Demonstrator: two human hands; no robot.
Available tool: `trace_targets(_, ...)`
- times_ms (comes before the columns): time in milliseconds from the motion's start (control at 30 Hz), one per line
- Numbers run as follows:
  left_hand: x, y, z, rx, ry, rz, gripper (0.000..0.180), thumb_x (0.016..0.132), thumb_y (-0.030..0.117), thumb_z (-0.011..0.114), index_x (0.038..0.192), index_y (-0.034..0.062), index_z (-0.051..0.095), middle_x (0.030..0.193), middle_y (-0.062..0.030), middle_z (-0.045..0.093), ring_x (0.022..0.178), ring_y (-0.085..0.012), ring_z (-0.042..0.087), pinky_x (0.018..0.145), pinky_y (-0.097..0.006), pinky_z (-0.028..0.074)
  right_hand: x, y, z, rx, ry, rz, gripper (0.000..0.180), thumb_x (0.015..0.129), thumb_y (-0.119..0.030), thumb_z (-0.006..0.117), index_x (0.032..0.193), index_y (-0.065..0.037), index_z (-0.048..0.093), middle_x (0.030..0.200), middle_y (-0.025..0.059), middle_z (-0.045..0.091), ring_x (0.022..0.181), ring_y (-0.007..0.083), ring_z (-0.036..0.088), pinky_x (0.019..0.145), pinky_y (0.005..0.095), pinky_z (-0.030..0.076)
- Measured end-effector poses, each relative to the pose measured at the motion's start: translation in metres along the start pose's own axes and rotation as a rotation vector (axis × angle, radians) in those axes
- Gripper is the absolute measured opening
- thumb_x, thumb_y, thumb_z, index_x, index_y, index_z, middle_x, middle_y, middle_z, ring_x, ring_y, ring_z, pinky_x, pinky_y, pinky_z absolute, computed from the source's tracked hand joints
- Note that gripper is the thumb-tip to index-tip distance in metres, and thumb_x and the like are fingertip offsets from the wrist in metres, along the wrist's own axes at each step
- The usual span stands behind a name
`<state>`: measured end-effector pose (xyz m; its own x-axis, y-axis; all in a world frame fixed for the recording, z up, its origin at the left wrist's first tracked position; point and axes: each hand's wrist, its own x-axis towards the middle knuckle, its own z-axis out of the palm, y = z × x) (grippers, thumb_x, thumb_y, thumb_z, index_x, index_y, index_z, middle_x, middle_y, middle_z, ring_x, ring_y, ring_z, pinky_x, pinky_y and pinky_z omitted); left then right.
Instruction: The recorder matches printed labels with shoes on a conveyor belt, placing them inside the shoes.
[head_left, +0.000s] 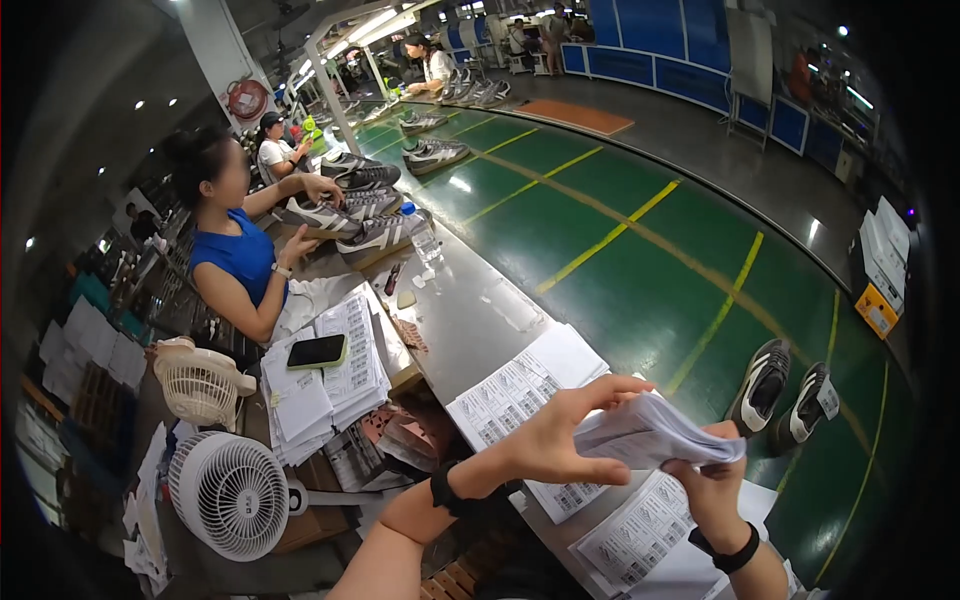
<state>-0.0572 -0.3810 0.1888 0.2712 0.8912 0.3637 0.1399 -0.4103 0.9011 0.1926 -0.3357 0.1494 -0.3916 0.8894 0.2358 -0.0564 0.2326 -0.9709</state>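
Now paper stack [655, 432] between left grip [560, 440] and right grip [712, 480].

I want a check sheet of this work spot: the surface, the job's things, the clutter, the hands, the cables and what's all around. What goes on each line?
Surface: long grey steel bench beside a green conveyor belt with yellow lines.
Job's things: bent stack of white paper sheets; printed label sheets lying below it.
Clutter: black phone on a paper pile, white desk fan, clear plastic bottle.
Hands: left hand and right hand both grip the stack with their fingers.
Cables: nothing seen.
Surroundings: pair of black-and-white sneakers on the belt; seated person in a blue top handling shoes.
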Motion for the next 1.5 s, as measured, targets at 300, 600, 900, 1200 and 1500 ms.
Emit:
trace_targets(300,-0.007,-0.012,0.003,0.106,0.343,0.103,0.077,0.074,0.01,0.084,0.135,0.0044,0.037,0.118,-0.0135,0.06,0.109,-0.0202,0.06,0.096,-0.033,0.046,0.023,-0.021,0.017,-0.221,-0.284,-0.22,0.054,0.076,-0.008,0.079,0.122,0.002,0.052,0.108,0.0152,0.066,0.1,0.0192,0.065,0.09,0.0327,0.049)
trace_targets(600,0.005,-0.009,-0.001,0.328,0.428,0.202,0.053,0.079,0.026,0.083,0.117,0.0017,0.054,0.098,-0.0099,0.065,0.089,-0.0171,0.064,0.079,-0.029,0.052,0.04,-0.022,0.03,-0.316,-0.194,-0.249,0.031,0.075,0.0,0.079,0.098,0.0,0.058,0.085,0.0106,0.071,0.076,0.0179,0.07,0.07,0.0275,0.052)
trace_targets(900,-0.004,-0.027,-0.005,0.08,0.35,0.037,0.045,0.078,0.027,0.084,0.106,0.0045,0.057,0.091,-0.0056,0.068,0.082,-0.0101,0.064,0.073,-0.025,0.051,0.04,-0.023,0.033,-0.316,-0.159,-0.225,0.024,0.072,-0.002,0.082,0.085,-0.003,0.061,0.074,0.0075,0.07,0.069,0.0156,0.068,0.064,0.0256,0.05)
trace_targets(1200,-0.005,0.009,-0.017,0.351,0.208,0.107,0.044,0.07,0.007,0.085,0.107,0.0046,0.061,0.092,-0.0095,0.069,0.084,-0.0189,0.068,0.077,-0.028,0.052,0.036,-0.048,0.025,-0.267,-0.186,-0.283,0.03,0.075,-0.004,0.078,0.102,0.0,0.066,0.092,0.0122,0.071,0.083,0.022,0.07,0.076,0.0306,0.053)
trace_targets(1500,-0.013,-0.048,-0.008,0.122,0.133,-0.098,0.036,0.075,0.009,0.083,0.106,-0.0004,0.066,0.098,-0.0094,0.073,0.089,-0.0164,0.07,0.079,-0.03,0.054,0.032,-0.037,0.016,-0.267,-0.166,-0.23,0.023,0.079,0.004,0.073,0.101,0.004,0.065,0.088,0.0129,0.072,0.08,0.0188,0.071,0.077,0.0277,0.055)
